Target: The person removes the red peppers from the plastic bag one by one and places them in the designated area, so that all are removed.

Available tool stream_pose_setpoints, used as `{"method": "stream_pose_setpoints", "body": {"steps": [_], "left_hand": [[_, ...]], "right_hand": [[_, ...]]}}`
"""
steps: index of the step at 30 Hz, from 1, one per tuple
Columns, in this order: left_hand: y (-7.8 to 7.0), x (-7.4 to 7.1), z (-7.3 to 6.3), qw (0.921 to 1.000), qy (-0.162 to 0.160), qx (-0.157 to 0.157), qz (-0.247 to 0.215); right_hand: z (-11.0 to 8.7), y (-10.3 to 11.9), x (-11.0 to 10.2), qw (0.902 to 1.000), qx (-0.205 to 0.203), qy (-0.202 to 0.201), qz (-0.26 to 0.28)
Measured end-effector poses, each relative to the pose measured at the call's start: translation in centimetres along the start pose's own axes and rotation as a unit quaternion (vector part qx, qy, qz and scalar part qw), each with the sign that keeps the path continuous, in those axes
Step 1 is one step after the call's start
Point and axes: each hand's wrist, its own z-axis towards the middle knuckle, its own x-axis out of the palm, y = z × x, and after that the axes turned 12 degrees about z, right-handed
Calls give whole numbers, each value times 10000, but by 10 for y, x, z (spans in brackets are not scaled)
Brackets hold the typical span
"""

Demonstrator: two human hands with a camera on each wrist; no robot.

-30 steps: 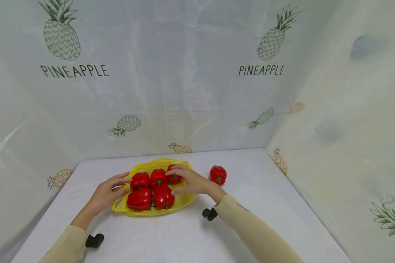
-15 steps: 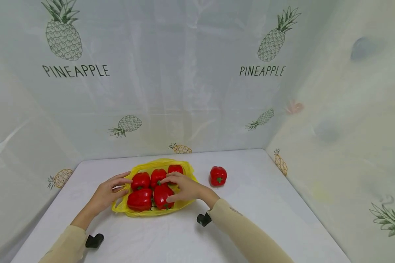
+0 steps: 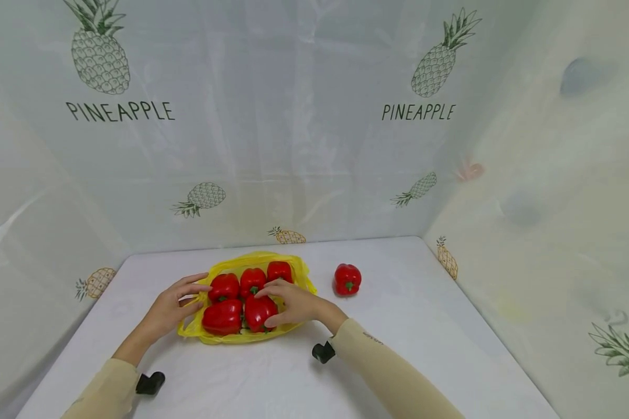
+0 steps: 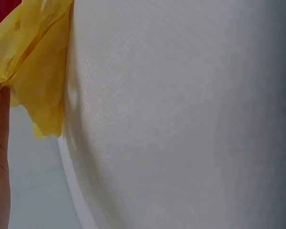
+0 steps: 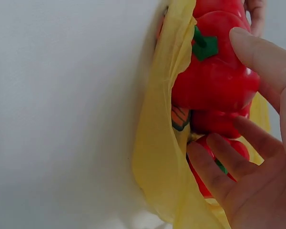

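Observation:
A yellow plastic bag lies spread on the table with several glossy red bell peppers inside. My left hand holds its left edge; in the left wrist view, a finger meets the crumpled yellow film. My right hand reaches in from the right. Its thumb and index finger are curved round the near right bell pepper. In the right wrist view the thumb tip lies against this pepper, by its green stem, while the other fingers spread below it near another pepper.
One loose bell pepper sits on the white table to the right of the bag. Pineapple-print sheets hang behind the table and along both sides. Black wrist mounts stick out under the sleeves.
My right hand has moved left and nearer, from the far right pepper to the near right one, leaving the far right one uncovered. The left hand has stayed in place.

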Motion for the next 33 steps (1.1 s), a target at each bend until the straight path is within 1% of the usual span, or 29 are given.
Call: {"method": "stream_pose_setpoints", "body": {"steps": [6, 13, 21, 29, 33], "left_hand": [[-2, -1, 1, 9999, -16, -31, 104], [-3, -1, 0, 9999, -20, -152, 55], [-1, -1, 1, 9998, 0, -213, 34], [0, 0, 1, 9999, -65, -98, 36], [0, 0, 1, 9999, -75, -107, 113]], "right_hand": [[1, -3, 3, 10000, -15, 7, -82], [2, -4, 5, 10000, 2, 6, 29], [6, -4, 10, 9999, -131, 9, -70], [7, -7, 16, 9998, 177, -118, -26], [6, -5, 17, 9995, 243, -176, 16]]}}
